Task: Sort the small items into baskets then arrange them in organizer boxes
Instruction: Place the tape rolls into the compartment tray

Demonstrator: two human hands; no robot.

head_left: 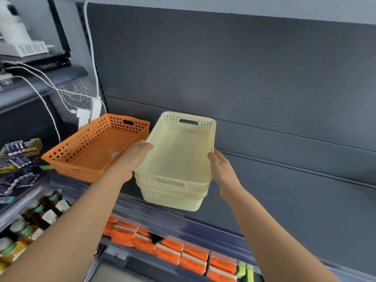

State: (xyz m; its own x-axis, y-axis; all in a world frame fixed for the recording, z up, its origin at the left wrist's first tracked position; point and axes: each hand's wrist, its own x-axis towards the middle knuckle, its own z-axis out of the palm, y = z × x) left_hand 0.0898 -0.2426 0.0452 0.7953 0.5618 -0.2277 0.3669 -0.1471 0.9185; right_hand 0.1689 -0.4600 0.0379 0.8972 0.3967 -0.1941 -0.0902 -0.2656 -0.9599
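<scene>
Holding three nested cream baskets [179, 157] between your two hands — left hand [133, 157] and right hand [220, 166] pressing flat-fingered against opposite sides — beside one orange basket [97, 147].

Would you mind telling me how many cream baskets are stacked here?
3, nested in one stack between the left hand and right hand: top basket, middle basket, bottom basket. Others may be hidden inside.

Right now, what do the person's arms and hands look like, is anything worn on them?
The left arm and right arm are bare to the frame's bottom edge: no sleeves show. The left hand and right hand wear no gloves, and no watch, bracelet or ring is visible on the wrists or fingers that show.
</scene>
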